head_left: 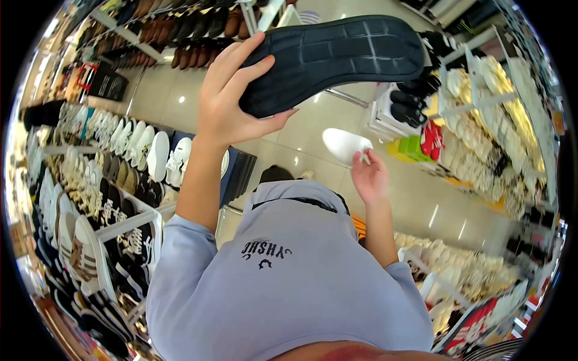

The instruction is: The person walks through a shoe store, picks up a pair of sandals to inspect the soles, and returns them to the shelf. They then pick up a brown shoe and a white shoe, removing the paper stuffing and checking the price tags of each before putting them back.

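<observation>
Raised at the upper middle is a black shoe [337,57], its grooved sole facing the camera and its toe pointing right. My left hand [232,96] grips it by the narrower end, fingers over one edge and thumb along the other. Lower and to the right, my right hand [370,174] pinches the edge of a smooth white oval piece [346,146] between thumb and fingers. The white piece is apart from the black shoe. What the white piece is, I cannot tell.
Racks of white and dark shoes [129,141] line the left. Another rack of pale shoes [481,126] stands at the right, near white boxes [380,114] with black shoes and a red pair [428,139]. Brown shoes [198,57] hang at the top.
</observation>
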The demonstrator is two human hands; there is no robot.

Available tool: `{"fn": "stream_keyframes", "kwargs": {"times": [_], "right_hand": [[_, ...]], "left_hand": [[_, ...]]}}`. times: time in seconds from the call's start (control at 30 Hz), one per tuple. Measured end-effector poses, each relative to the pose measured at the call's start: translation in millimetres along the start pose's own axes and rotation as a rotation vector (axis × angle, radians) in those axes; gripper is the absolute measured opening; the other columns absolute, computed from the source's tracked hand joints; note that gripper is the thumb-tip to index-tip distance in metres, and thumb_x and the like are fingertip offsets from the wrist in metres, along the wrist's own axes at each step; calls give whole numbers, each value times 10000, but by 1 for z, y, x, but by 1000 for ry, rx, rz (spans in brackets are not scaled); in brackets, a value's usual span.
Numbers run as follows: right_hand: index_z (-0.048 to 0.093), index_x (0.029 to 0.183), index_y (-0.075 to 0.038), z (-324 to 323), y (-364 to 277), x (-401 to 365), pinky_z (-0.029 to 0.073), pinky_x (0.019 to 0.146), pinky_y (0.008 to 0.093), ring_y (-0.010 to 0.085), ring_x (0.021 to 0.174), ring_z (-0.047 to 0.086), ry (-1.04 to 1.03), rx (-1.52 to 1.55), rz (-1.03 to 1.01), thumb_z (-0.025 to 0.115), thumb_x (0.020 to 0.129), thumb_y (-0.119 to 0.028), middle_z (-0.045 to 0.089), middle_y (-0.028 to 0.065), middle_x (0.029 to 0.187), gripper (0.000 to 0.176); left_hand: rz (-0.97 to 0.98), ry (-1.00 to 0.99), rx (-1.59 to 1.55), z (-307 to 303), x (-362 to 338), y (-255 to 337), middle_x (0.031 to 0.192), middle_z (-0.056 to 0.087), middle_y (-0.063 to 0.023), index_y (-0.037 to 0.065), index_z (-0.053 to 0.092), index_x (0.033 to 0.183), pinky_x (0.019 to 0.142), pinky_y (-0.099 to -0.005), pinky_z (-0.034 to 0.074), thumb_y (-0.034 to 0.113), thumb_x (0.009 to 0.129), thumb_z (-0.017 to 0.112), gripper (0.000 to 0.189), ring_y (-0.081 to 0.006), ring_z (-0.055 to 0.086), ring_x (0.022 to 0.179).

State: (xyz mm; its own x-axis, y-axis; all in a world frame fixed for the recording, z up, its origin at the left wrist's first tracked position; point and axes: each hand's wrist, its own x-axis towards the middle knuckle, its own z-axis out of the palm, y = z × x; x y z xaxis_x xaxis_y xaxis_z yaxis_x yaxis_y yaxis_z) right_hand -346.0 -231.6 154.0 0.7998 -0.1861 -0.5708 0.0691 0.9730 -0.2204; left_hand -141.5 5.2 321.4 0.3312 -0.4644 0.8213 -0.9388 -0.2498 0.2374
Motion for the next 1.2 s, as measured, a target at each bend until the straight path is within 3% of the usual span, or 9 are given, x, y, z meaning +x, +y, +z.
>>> {"fn": "stream_keyframes", "kwargs": {"times": [0.37,0.47,0.53,0.67,0.7,0.77,1.0,1.07,1.2], "right_hand": [[564,969,-114,63,-103,73,477,545,215,168,801,624,-84,-184,-9,556,869,-113,607,19,955,101],[542,1017,-127,89,-130,102,473,519,215,156,734,630,-212,-182,-46,538,872,-82,618,20,939,152],[525,1042,-131,114,-145,126,472,514,214,149,721,630,-236,-206,-85,532,873,-71,617,23,938,180],[491,1084,-141,157,-173,183,469,506,216,135,716,623,-345,-262,-148,518,874,-50,615,28,934,231],[485,1081,-144,167,-178,196,462,502,217,130,718,615,-304,-264,-171,516,876,-53,614,34,934,227],[484,1076,-142,184,-190,217,458,497,216,129,716,611,-301,-278,-168,516,876,-54,611,36,937,220],[487,1106,-127,219,-229,296,457,488,204,116,681,575,-204,-245,-187,464,914,-77,593,32,963,200],[483,1112,-129,223,-234,310,457,491,204,111,681,567,-213,-201,-156,458,917,-81,589,31,980,203],[500,1032,-136,227,-246,340,440,457,209,125,666,584,-129,-151,-143,510,888,-73,583,32,1002,157]], "left_hand": [[-67,-60,138,49,64,-64,1209,553,-225,-19,651,996,934,-415,418,167,471,788,574,-364,548,1089],[-187,-48,-71,85,73,-96,1208,569,-175,-21,636,1033,889,-341,442,187,533,789,563,-281,573,1026],[-723,111,-776,111,76,-112,1236,545,-184,-76,606,1061,918,-329,426,173,640,740,506,-237,559,1060],[-1145,436,-1345,166,92,-161,1249,502,-158,-16,412,1293,824,-371,473,463,805,526,693,-285,537,1063],[-1134,436,-1353,176,103,-177,1249,502,-158,-16,412,1293,824,-371,473,463,805,526,693,-285,537,1063],[-871,182,-2169,199,116,-208,1248,485,-129,91,359,1344,729,-418,482,569,797,457,733,-354,515,1052],[-1228,436,-2301,263,147,-285,1235,489,-96,153,392,1318,630,-409,467,642,780,423,728,-375,499,1045],[-1072,345,-2178,277,156,-301,1236,487,-118,147,379,1332,608,-421,491,645,777,416,747,-390,506,1049],[-1050,286,-2182,307,175,-321,1247,478,-151,131,363,1347,589,-443,518,628,778,427,758,-412,515,1058]]}}
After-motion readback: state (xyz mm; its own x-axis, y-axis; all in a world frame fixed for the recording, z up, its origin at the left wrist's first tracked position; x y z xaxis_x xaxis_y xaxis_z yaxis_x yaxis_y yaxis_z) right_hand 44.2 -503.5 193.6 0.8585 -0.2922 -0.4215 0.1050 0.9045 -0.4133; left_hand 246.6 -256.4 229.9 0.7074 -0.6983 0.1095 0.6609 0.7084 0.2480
